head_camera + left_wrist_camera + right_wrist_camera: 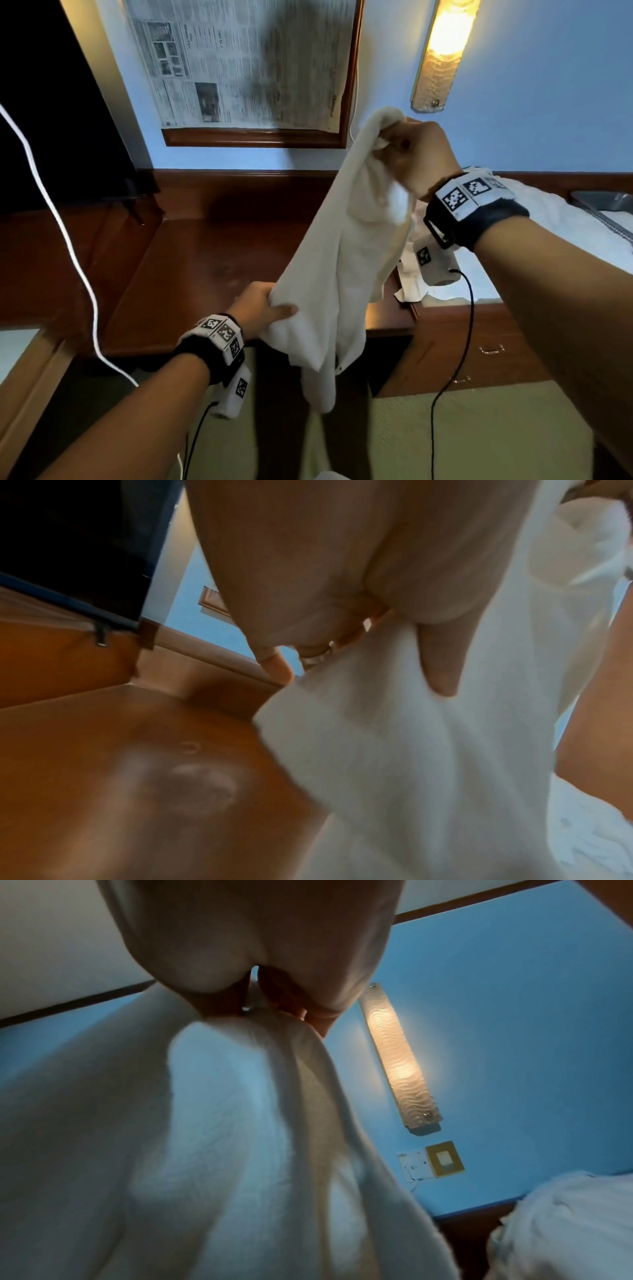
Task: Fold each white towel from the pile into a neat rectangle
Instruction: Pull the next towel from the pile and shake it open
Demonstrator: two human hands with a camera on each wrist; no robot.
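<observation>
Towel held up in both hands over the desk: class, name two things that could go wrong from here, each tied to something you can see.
1. The towel hangs bunched and twisted between the high right hand and the low left hand; folded like this, it may come out lopsided, not rectangular.
2. Its lower end dangles below the desk edge and may brush the floor.

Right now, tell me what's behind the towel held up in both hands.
Behind the towel are the wooden desk and, rightward, more white towels beside the right hand. The desk surface directly behind it is hidden.
</observation>
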